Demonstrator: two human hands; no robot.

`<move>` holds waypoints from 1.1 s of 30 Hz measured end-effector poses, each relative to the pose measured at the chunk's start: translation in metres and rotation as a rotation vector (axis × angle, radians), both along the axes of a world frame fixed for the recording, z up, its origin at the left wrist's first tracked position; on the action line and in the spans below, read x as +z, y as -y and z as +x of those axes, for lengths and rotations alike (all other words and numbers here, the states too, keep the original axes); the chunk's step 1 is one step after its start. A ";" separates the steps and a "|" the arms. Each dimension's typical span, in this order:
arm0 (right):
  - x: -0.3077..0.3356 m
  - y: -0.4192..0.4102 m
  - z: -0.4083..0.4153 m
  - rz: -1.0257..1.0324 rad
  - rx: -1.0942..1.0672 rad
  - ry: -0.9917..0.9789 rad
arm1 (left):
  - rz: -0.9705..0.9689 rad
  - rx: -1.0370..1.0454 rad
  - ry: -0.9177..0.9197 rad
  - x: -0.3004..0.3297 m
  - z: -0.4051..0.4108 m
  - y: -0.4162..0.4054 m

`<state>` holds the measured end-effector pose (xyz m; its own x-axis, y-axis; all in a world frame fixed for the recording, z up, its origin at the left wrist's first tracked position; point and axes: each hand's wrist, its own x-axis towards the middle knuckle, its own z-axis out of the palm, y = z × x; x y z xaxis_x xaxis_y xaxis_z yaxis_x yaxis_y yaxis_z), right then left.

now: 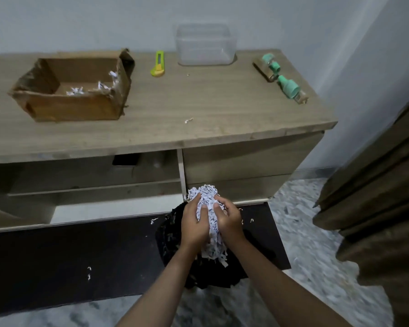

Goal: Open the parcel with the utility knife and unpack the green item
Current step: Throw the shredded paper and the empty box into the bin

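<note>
Below the desk (198, 109), left hand (194, 223) and right hand (229, 220) grip shredded paper (207, 197).

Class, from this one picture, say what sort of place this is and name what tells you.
Probably a room in a home, perhaps a bedroom: a wooden drawer unit against a plain wall, a curtain at the right, and a patterned stone floor.

Pale wall (57, 22), wooden desk (198, 109), speckled floor (316, 244), brown curtain (387, 185)

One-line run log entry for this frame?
hands: both grip white shredded paper wad over black bag | brown cardboard box: open | green item: on desk
</note>
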<state>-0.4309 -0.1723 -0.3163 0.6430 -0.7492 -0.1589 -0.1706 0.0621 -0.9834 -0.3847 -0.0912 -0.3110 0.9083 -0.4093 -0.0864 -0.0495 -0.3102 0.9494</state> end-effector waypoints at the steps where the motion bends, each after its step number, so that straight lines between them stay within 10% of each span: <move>1: -0.015 0.003 0.002 0.005 0.009 -0.030 | -0.002 -0.008 -0.029 -0.015 0.003 0.003; 13: -0.052 0.021 -0.007 -0.042 0.009 -0.318 | 0.267 0.035 -0.143 -0.053 0.008 -0.016; 33: 0.221 -0.023 -0.038 -0.224 0.137 -0.272 | 0.135 0.060 0.025 0.212 -0.006 -0.080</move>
